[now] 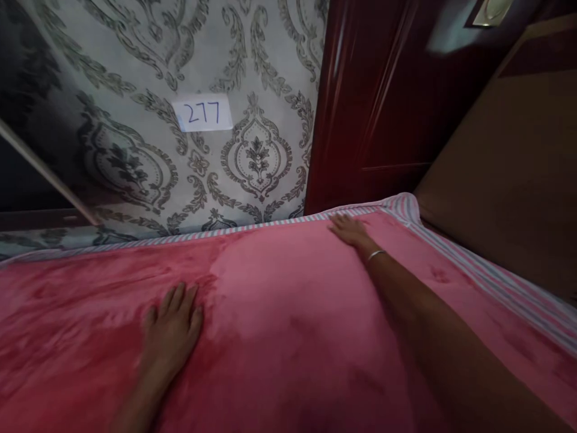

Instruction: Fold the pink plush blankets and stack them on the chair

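A pink plush blanket (288, 288) with a striped edging (252, 226) is spread out flat beneath both hands. My left hand (174, 328) lies palm down on it at the left, fingers slightly spread. Farther off, my right hand (349, 230) rests flat near the far edge, its fingertips close to the striped border. A thin bracelet (375, 254) circles the right wrist. Around and between the hands the pile shows lighter and darker patches. Neither hand grips anything.
Patterned wallpaper (256, 156) rises behind the far edge, with a paper label (205, 113) reading 277. Right of it stands a dark red door (374, 108) with a metal fitting (492, 12). A brown panel (509, 162) borders the right side. A dark framed object (36, 180) is at the left.
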Demonstrator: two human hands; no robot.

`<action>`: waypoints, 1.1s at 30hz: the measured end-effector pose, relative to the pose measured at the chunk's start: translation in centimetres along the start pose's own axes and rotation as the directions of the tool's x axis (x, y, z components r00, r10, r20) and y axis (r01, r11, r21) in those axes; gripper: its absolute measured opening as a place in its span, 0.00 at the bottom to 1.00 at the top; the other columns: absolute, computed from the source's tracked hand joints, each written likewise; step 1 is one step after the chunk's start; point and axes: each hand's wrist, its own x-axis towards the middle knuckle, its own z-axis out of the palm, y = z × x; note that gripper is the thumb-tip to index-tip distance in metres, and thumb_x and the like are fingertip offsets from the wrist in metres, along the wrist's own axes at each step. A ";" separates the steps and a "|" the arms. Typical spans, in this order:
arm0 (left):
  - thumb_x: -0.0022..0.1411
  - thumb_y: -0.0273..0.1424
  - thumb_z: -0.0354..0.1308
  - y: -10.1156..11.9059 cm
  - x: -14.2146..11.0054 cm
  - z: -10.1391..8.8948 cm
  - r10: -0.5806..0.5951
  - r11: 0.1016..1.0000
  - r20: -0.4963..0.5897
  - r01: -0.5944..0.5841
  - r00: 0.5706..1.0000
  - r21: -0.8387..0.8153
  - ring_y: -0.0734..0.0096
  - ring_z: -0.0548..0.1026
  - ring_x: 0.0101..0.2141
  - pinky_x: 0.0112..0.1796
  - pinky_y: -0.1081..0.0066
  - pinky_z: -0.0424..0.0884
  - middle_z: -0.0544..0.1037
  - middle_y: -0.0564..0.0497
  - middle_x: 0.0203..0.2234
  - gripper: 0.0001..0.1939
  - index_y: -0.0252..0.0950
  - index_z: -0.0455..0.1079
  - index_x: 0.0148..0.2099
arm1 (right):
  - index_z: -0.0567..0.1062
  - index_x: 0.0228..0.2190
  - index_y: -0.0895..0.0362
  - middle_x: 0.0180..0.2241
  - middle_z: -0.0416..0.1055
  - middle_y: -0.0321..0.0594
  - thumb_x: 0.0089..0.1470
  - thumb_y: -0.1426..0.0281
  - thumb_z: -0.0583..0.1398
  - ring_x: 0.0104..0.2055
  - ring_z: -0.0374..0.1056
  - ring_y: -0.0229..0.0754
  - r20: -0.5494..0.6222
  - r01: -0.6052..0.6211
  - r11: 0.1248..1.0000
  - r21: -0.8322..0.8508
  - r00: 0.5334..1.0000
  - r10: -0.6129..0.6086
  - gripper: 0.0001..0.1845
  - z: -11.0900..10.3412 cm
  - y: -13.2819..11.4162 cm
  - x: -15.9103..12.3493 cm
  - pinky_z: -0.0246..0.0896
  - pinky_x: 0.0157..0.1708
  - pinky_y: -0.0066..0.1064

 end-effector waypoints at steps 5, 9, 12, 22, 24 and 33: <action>0.68 0.37 0.38 -0.9 0.2 1.2 0.023 1.000 -0.050 -0.023 0.999 0.002 0.51 0.61 0.67 0.60 0.45 0.62 0.65 0.40 0.66 0.31 0.35 0.66 0.67 | 0.52 0.71 0.49 0.73 0.41 0.41 0.68 0.52 0.40 0.73 0.41 0.59 -0.040 -0.294 0.955 0.048 0.954 0.296 0.35 0.2 12.3 -1.3 0.44 0.65 0.65; 0.68 0.38 0.38 -1.1 0.3 1.2 0.023 1.000 -0.046 -0.023 0.999 -0.009 0.49 0.61 0.66 0.60 0.44 0.61 0.65 0.39 0.67 0.32 0.34 0.67 0.67 | 0.52 0.71 0.47 0.74 0.39 0.37 0.67 0.51 0.40 0.73 0.40 0.59 -0.049 -0.328 0.942 0.072 0.942 0.332 0.36 0.5 13.3 -1.5 0.45 0.66 0.63; 0.69 0.37 0.40 -0.4 0.0 0.4 -0.008 1.000 -0.008 0.008 1.000 -0.010 0.50 0.60 0.67 0.62 0.44 0.59 0.64 0.40 0.67 0.30 0.35 0.65 0.68 | 0.52 0.71 0.48 0.74 0.39 0.37 0.67 0.51 0.40 0.73 0.40 0.59 -0.045 -0.338 0.937 0.088 0.938 0.342 0.36 0.4 12.5 -1.8 0.42 0.67 0.64; 0.71 0.35 0.42 2.3 -1.4 -2.6 -0.080 0.994 0.077 0.085 0.994 -0.063 0.54 0.57 0.69 0.65 0.45 0.54 0.60 0.40 0.69 0.28 0.37 0.62 0.69 | 0.62 0.68 0.58 0.69 0.51 0.63 0.66 0.53 0.40 0.71 0.46 0.64 -0.202 -0.258 0.959 0.114 0.939 0.277 0.37 0.0 5.4 -5.0 0.47 0.60 0.68; 0.71 0.35 0.42 2.5 -1.7 -2.6 -0.085 0.992 0.074 0.091 0.994 -0.090 0.54 0.56 0.69 0.65 0.44 0.54 0.60 0.41 0.69 0.27 0.38 0.62 0.69 | 0.62 0.67 0.59 0.70 0.50 0.59 0.67 0.56 0.40 0.72 0.46 0.61 -0.189 -0.024 0.996 0.086 0.981 0.040 0.35 0.6 0.0 -7.4 0.49 0.62 0.66; 0.70 0.31 0.43 2.4 -2.7 -3.3 -0.065 0.968 0.007 0.065 0.998 -0.244 0.55 0.55 0.69 0.66 0.44 0.52 0.60 0.40 0.69 0.28 0.36 0.60 0.70 | 0.56 0.70 0.53 0.73 0.43 0.47 0.70 0.60 0.42 0.74 0.41 0.51 -0.002 0.421 0.899 0.121 0.906 -0.424 0.31 2.0 -22.3 -15.6 0.47 0.67 0.53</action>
